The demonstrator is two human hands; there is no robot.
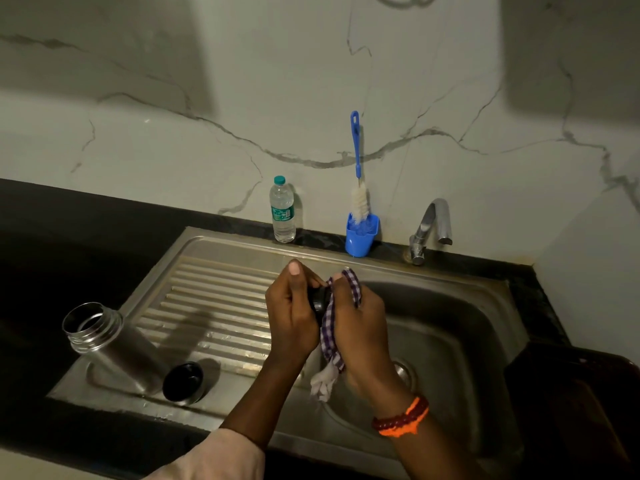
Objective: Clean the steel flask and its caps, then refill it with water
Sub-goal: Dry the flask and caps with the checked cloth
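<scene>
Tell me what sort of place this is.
Most likely a home kitchen sink area: a steel sink with ribbed drainboard set in a dark counter, a tap against a marble-look wall, and a bottle brush in a blue cup.

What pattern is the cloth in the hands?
Purple-and-white check, with a white fringed end; the cloth shows clearly in the head view.

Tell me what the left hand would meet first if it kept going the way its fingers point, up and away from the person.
Judging loosely, since depth is unclear: the left hand, gripping the small black cap, points toward the sink's back rim, with the plastic water bottle just behind. Rim first, probably.
</scene>
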